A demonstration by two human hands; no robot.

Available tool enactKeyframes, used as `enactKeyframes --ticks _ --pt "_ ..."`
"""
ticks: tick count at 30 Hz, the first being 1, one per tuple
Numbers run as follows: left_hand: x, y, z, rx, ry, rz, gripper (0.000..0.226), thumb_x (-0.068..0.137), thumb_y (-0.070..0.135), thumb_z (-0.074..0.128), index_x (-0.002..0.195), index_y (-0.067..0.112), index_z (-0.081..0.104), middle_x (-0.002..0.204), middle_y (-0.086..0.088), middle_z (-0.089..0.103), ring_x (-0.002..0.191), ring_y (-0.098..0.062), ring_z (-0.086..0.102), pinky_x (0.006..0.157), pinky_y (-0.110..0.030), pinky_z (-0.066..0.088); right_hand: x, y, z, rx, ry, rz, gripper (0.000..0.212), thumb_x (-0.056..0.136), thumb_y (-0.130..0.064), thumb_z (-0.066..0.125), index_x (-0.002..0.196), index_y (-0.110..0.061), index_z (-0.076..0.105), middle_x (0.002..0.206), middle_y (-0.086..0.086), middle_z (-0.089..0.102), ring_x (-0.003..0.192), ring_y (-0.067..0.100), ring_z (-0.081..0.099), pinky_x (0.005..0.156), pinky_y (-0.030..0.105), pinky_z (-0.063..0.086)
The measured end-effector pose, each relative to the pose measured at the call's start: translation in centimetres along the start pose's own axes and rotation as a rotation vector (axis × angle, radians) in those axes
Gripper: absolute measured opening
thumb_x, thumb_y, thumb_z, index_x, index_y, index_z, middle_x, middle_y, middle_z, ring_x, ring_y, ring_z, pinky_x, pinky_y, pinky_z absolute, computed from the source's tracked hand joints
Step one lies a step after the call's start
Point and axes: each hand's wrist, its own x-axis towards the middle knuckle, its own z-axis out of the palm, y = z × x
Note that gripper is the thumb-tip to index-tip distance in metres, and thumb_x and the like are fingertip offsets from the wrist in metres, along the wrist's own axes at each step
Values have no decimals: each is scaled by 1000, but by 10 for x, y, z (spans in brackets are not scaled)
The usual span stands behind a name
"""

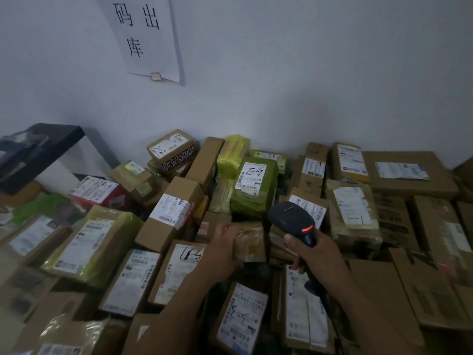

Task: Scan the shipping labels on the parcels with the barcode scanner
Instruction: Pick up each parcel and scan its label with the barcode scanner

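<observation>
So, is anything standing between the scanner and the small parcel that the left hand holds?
Nothing visible does. The scanner, gripped by the right hand, sits just right of the taped brown parcel that the left hand holds, with open space between them. Its label is not clearly in view.

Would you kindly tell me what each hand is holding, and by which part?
The right hand grips the barcode scanner by its handle; the left hand holds a small taped brown parcel by its left end.

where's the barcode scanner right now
In the head view the barcode scanner is right of centre, gripped by the right hand, beside the small taped parcel that the left hand holds.
</observation>
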Motion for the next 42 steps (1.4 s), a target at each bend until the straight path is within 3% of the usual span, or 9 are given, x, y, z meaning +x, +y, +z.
enactKeyframes --ticks 3,12,16,18,21,26,33,38,42 --pt "1 -9 6 67 -77 -113 56 83 14 71 133 19 46 147 -2 33 112 -20 56 90 -30 48 0 3 0 7 1 -7 13 87 -23 73 98 -24 66 54 5 66 41 13 59 43 21 48" --pt "13 -8 34 154 -90 -151 61 90 20 66 145 13 41 155 -9 28 129 -27 46 105 -36 43 -5 8 -2 33 -46 2 14 87 -18 73 99 -22 66 54 12 66 44 16 60 46 22 50" --pt "9 17 31 -93 120 -28 51 94 21 61 142 8 48 145 -6 43 131 -20 42 109 -31 37 -11 11 -16 153 163 -5 12 87 -25 70 88 -14 66 54 14 65 43 19 59 45 23 51" --pt "6 42 23 -247 194 6 56 93 40 58 143 17 48 135 7 42 123 -4 40 102 -19 34 -10 13 -24 213 295 11 14 88 -29 69 84 -16 67 53 12 65 43 20 60 44 27 52" --pt "9 81 15 -441 85 -33 70 90 60 51 148 21 41 136 6 47 124 -6 46 104 -26 41 -5 11 -30 253 348 80 15 88 -35 70 88 -20 67 56 10 67 44 21 63 46 31 52" --pt "15 109 10 -810 5 -268 35 96 43 58 125 24 50 106 12 63 84 6 62 61 -7 49 -5 5 -23 256 201 114 45 71 -49 74 92 -9 69 64 18 66 46 24 63 43 30 50" --pt "-15 80 -12 -1086 113 -458 34 86 32 73 111 32 51 113 -3 66 97 -23 70 81 -48 60 -12 -7 -11 273 11 100 46 69 -48 75 96 -11 69 64 17 62 48 26 63 46 29 51" --pt "-38 45 -19 -1091 321 -496 52 90 23 69 130 46 44 118 8 59 99 -14 66 67 -28 55 -4 -7 7 88 -54 77 26 89 -38 69 99 -14 67 57 15 65 47 21 64 47 27 52" --pt "-36 31 -2 -900 225 -473 45 94 29 65 128 49 42 105 25 59 92 5 60 66 -15 49 6 1 8 92 -5 104 33 89 -37 69 102 -7 67 61 18 60 44 20 62 45 26 50"
